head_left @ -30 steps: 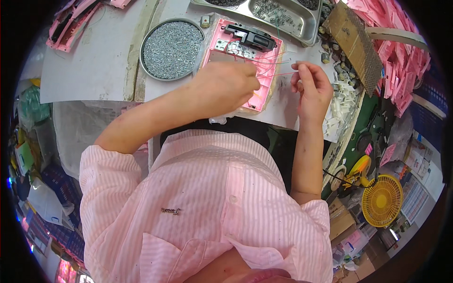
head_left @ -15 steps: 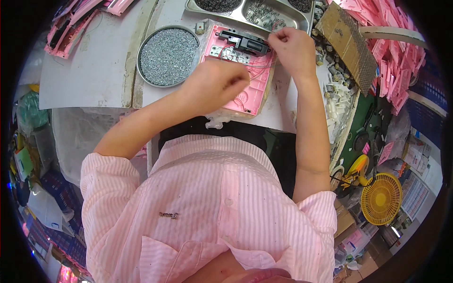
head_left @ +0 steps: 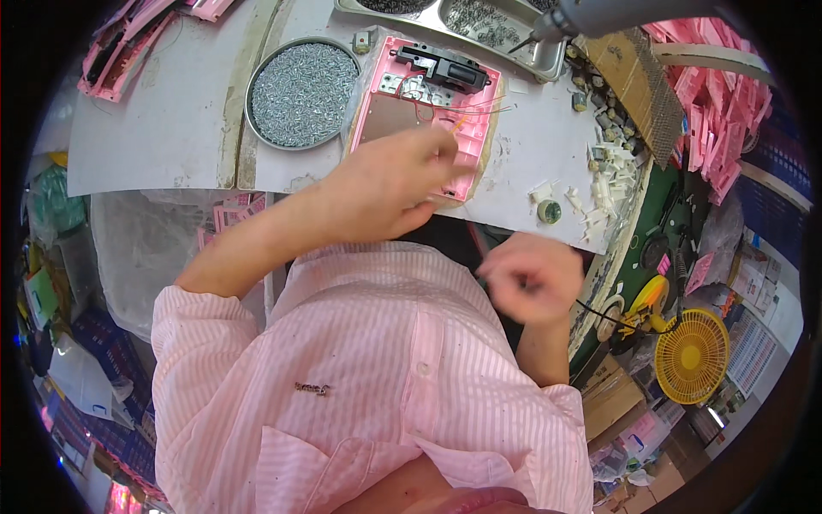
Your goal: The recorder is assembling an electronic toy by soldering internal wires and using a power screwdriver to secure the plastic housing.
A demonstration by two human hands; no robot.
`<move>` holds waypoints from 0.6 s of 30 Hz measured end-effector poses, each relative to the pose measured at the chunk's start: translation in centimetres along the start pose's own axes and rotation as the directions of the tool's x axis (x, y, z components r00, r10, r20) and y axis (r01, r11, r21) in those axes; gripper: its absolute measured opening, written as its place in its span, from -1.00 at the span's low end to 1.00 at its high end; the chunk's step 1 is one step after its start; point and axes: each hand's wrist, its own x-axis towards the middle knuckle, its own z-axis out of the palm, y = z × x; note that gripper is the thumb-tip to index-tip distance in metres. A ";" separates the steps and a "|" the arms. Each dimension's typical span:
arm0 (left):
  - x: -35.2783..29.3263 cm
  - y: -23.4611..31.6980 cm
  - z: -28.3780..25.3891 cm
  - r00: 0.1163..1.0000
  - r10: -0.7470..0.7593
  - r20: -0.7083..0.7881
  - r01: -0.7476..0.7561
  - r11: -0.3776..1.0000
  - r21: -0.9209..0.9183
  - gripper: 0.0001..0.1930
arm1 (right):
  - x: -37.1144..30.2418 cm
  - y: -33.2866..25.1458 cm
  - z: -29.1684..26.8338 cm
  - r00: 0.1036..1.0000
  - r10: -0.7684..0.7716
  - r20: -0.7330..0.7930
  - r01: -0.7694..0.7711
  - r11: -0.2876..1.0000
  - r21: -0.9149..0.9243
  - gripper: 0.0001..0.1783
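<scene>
So from where I'm standing, the pink casing (head_left: 473, 141) sits at the person's 12 o'clock, black module (head_left: 445, 68) along its far edge; left hand (head_left: 385, 184) is over the casing's 7 o'clock corner, fingers bent in with a narrow gap, can't tell if anything's pinched there; right hand (head_left: 535, 276) is a curled blur off the table (head_left: 514, 193) at the casing's 5 o'clock, no clue if it's holding something; imo the trick is letting the left steady the casing so it doesn't skate; thin wires (head_left: 479, 109) poke out toward 3 o'clock, so I'd lay them flat, no tugging; keep them clear of the grey tool (head_left: 599, 17) up at 1–2 too.
</scene>
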 end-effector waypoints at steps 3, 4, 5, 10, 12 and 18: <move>-1.9 0.8 -0.6 0.953 0.036 0.299 -0.076 0.990 0.121 -0.58 | 1.7 -0.5 1.0 0.987 -0.081 0.139 0.083 0.997 -0.004 -0.65; -2.9 0.5 0.1 0.970 0.051 0.238 -0.084 0.988 0.130 -0.54 | 2.3 -0.2 1.1 0.989 -0.053 0.137 0.052 0.999 0.015 -0.63; -3.3 0.5 0.3 0.977 0.080 0.196 -0.109 0.984 0.142 -0.59 | 3.2 -0.1 0.8 0.988 0.105 0.109 -0.085 0.981 -0.174 -0.58; -4.3 0.4 0.2 0.990 0.140 0.034 -0.143 0.982 0.125 -0.67 | 4.2 3.7 3.7 0.999 0.025 0.045 -0.003 0.900 -0.436 -0.43; -4.7 0.1 0.0 0.991 0.129 0.026 -0.131 0.985 0.108 -0.63 | 4.1 3.5 3.9 0.994 0.105 0.020 -0.091 0.933 -0.348 -0.45; -5.2 -0.3 0.0 0.992 0.124 -0.038 -0.119 0.986 0.118 -0.64 | 3.2 4.8 5.0 0.999 0.022 0.046 0.002 0.884 -0.468 -0.56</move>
